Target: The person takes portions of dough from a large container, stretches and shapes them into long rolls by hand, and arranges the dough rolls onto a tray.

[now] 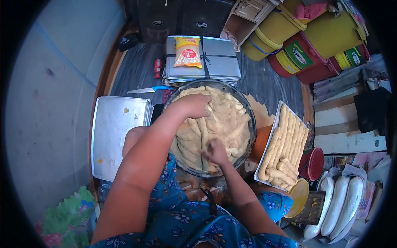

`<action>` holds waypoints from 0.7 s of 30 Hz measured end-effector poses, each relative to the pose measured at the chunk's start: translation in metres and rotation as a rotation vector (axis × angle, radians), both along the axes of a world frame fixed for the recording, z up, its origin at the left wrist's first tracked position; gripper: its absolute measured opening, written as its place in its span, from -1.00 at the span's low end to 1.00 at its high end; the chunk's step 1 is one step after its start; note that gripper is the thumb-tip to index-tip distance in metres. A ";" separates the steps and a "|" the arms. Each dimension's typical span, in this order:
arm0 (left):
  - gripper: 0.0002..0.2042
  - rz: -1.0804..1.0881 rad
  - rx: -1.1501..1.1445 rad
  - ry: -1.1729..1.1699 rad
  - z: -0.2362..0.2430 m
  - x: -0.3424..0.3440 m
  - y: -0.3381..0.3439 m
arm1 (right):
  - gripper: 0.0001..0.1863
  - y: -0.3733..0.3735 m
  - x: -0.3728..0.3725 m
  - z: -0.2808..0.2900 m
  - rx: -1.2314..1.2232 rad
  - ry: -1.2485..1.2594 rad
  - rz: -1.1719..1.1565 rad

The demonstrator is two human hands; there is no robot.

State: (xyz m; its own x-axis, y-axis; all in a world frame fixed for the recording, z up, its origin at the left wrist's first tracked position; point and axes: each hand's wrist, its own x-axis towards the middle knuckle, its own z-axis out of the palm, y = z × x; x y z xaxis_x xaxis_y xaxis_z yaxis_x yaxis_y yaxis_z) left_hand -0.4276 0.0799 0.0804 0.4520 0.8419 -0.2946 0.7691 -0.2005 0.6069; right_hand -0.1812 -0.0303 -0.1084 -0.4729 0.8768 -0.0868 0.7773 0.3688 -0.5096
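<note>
A wide round dark basin stands between my knees, filled with pale dough in folded lumps and long strips. My left hand reaches across to the far middle of the basin, its fingers curled down and closed on the dough. Nearer to me, my right hand is over the dough, slightly blurred, with its fingers curled in; what they hold, if anything, is hidden. To the right, a tilted tray carries several long dough ropes side by side, with shorter pieces piled at its near end.
Flat metal trays are stacked at left. Beyond the basin, tied metal trays bear a filled plastic bag. A blue-handled knife lies at far left. Buckets crowd the far right; long white wrapped packages lie near right.
</note>
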 end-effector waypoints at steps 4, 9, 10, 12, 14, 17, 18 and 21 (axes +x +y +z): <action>-0.37 -0.005 -0.021 0.006 -0.002 0.004 0.002 | -0.44 0.067 -0.040 -0.013 0.150 -0.033 -0.326; -0.38 -0.002 -0.023 -0.010 0.000 0.001 0.007 | -0.26 0.079 -0.099 -0.032 -0.038 -0.247 -0.347; -0.38 0.007 -0.030 -0.008 0.000 -0.001 0.008 | -0.37 0.080 -0.104 -0.032 0.004 -0.275 -0.321; -0.38 -0.007 -0.011 -0.013 0.000 -0.003 0.010 | -0.46 0.080 -0.104 -0.027 -0.073 -0.189 -0.155; -0.37 -0.010 -0.002 -0.026 0.000 -0.004 0.010 | -0.53 0.079 -0.090 -0.021 -0.199 -0.101 -0.065; -0.37 0.004 0.003 -0.047 0.001 -0.005 0.008 | -0.56 0.059 -0.050 -0.011 -0.413 -0.032 -0.086; -0.37 0.005 0.001 -0.044 0.001 -0.005 0.007 | -0.54 0.054 -0.032 -0.007 -0.499 -0.067 -0.105; -0.36 0.016 -0.006 -0.029 0.001 -0.006 0.004 | -0.52 0.045 0.010 0.001 -0.602 -0.305 -0.160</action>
State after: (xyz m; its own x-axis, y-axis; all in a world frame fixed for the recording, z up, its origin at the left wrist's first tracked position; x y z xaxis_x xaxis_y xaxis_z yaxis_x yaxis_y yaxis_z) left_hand -0.4331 0.0843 0.0818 0.4466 0.8477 -0.2864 0.7542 -0.1844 0.6303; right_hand -0.1713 0.0145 -0.1072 -0.2187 0.6913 -0.6887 0.9397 -0.0410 -0.3396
